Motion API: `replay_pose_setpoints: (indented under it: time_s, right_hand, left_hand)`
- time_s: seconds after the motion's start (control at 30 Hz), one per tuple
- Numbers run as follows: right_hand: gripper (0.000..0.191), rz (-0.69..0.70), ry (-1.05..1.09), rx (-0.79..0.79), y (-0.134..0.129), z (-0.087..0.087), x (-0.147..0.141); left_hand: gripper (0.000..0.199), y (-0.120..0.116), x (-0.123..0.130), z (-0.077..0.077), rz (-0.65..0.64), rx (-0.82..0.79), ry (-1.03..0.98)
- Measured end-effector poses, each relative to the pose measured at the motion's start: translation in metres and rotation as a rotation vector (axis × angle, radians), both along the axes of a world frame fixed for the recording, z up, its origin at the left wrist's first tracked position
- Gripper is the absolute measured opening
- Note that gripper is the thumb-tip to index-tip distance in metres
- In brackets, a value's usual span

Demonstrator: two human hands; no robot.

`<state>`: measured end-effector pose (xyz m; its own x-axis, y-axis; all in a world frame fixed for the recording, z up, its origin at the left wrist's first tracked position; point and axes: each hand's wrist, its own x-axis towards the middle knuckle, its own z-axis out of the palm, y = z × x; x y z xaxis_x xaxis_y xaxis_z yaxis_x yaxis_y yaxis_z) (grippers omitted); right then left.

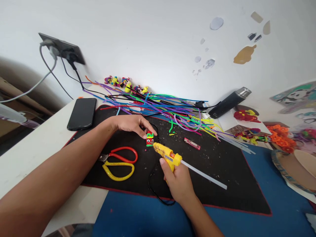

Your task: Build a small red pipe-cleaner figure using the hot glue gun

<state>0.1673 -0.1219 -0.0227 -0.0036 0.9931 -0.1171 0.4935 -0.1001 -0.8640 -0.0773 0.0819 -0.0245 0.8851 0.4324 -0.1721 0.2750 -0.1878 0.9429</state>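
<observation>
Between its thumb and fingers, my left hand (134, 125) pinches a small red and green figure (149, 141) with googly eyes and a yellow band. My right hand (176, 179) grips a yellow hot glue gun (166, 154), its nozzle pointing left, right beside the figure; whether they touch I cannot tell. A long clear glue stick (204, 175) juts from the gun's back end. Left of the gun, scissors (120, 163) with one red and one yellow handle lie on the black mat (217, 184).
Many coloured pipe cleaners (158, 105) are heaped along the wall, with small finished figures (125, 83) behind them. A phone (82, 113) lies at left, a dark flask (229, 102) at right. A small red tube (192, 144) rests on the mat. The glue gun's black cord (158, 196) loops below.
</observation>
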Motion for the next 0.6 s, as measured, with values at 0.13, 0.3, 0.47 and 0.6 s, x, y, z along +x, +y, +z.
replay_pose_setpoints:
  time_s: [0.13, 0.3, 0.47, 0.6]
  right_hand:
    - [0.048, 0.008, -0.015, 0.008, -0.0003, -0.0001, 0.0001]
    - [0.052, 0.018, -0.05, 0.022, -0.0005, -0.0007, 0.0006]
    - [0.052, 0.039, -0.105, 0.021, -0.0006, -0.0004, 0.0014]
    - [0.05, 0.056, -0.145, 0.032, -0.0008, -0.0005, 0.0013]
  left_hand:
    - [0.049, 0.0001, -0.0002, -0.001, 0.002, 0.003, -0.014]
    - [0.048, 0.0007, -0.001, -0.0017, -0.009, 0.014, -0.01]
    - [0.047, 0.0015, -0.0021, -0.0036, -0.019, 0.025, -0.025]
    - [0.046, 0.0016, -0.0021, -0.004, -0.026, 0.04, -0.03]
